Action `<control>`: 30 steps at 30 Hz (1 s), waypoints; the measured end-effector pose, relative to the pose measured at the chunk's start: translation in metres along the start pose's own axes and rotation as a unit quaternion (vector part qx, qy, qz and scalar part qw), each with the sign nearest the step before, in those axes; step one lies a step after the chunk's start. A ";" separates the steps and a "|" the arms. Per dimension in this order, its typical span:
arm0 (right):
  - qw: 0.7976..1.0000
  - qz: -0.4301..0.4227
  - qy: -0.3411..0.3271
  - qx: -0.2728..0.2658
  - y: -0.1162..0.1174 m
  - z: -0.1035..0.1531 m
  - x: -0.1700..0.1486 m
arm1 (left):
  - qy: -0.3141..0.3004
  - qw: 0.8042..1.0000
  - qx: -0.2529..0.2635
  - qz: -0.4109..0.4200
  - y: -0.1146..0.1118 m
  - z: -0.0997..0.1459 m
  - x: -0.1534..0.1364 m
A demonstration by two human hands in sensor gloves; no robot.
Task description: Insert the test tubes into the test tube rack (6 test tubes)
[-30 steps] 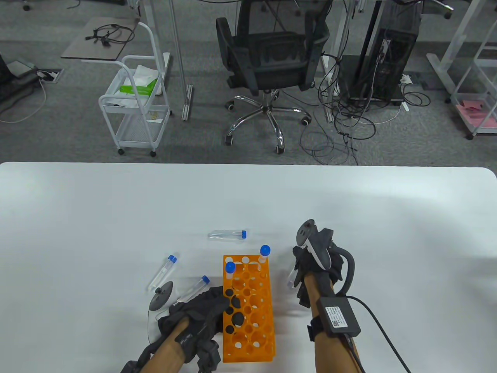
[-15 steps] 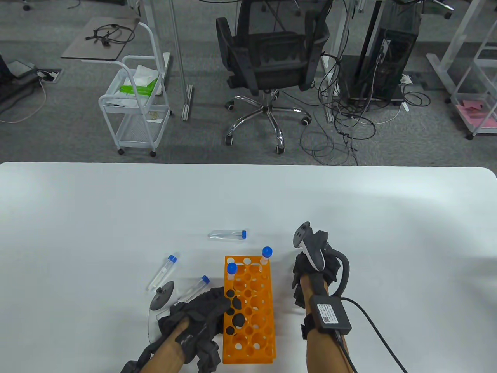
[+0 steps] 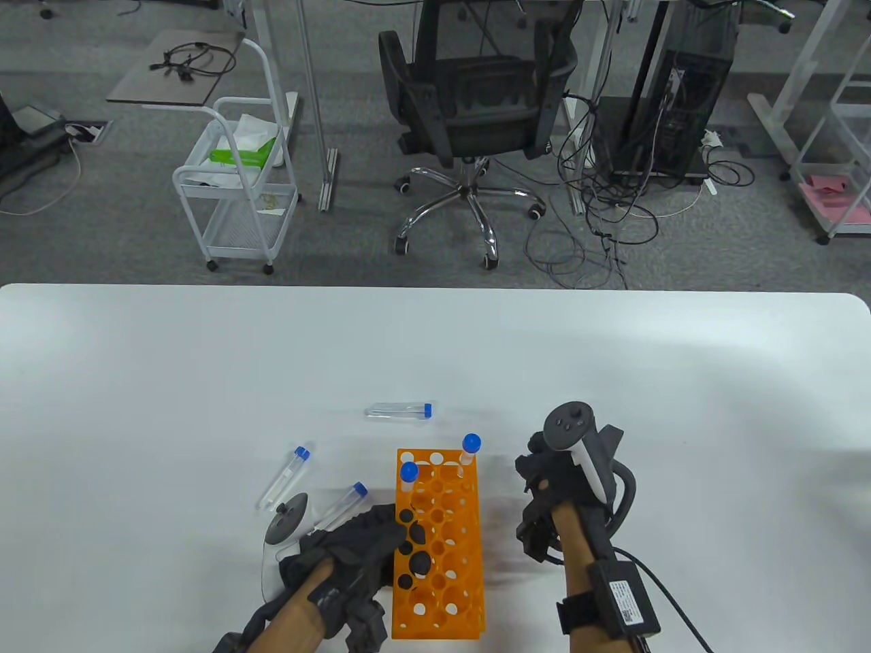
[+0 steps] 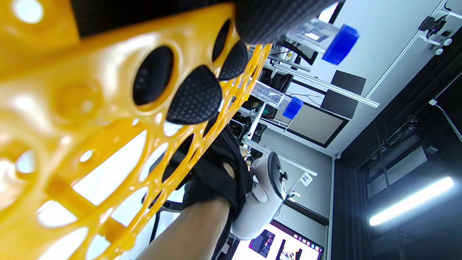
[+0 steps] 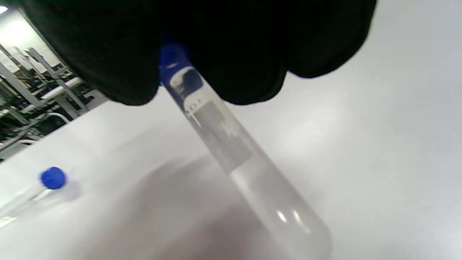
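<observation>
An orange rack (image 3: pixel 442 544) stands on the white table near its front edge. Two blue-capped tubes stand in its far row, one at the left (image 3: pixel 408 471) and one at the right (image 3: pixel 470 445). My left hand (image 3: pixel 401 544) grips the rack's left side, with fingertips (image 4: pixel 195 97) poking through its holes. My right hand (image 3: pixel 539 515) hovers right of the rack and holds a clear tube (image 5: pixel 231 155) by its blue-capped end, with the round end pointing down at the table. In the table view the hand hides that tube. Three loose tubes lie on the table (image 3: pixel 399 410) (image 3: pixel 284 477) (image 3: pixel 339 507).
The table's (image 3: pixel 612 354) far edge borders a floor with an office chair (image 3: pixel 476 88), a white cart (image 3: pixel 238 183) and cables. One lying tube (image 5: pixel 52 178) also shows in the right wrist view.
My right hand has drawn back toward me and to the right and turned, so the tracker now points up. The tube seen at its left side is now hidden. The rack shifted slightly.
</observation>
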State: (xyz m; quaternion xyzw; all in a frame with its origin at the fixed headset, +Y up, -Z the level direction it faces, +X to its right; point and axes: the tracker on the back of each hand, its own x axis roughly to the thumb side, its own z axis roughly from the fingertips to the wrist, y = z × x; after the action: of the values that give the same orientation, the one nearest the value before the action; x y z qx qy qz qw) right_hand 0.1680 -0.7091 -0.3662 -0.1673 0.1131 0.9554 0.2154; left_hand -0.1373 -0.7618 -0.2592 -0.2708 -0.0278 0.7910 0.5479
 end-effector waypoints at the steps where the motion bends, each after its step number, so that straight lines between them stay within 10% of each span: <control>1: 1.000 -0.005 -0.009 0.001 -0.003 0.003 0.000 | 0.000 1.000 0.000 -0.002 0.000 0.000 0.000; 30: 0.978 -0.102 -0.177 -0.037 -0.064 0.088 0.035 | 0.007 1.000 0.005 -0.004 0.000 -0.002 -0.003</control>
State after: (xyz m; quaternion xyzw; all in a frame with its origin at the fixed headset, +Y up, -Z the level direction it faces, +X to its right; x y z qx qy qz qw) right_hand 0.1433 -0.6140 -0.3076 -0.0146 0.0198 0.9464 0.3220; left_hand -0.1360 -0.7651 -0.2597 -0.2738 -0.0213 0.7869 0.5526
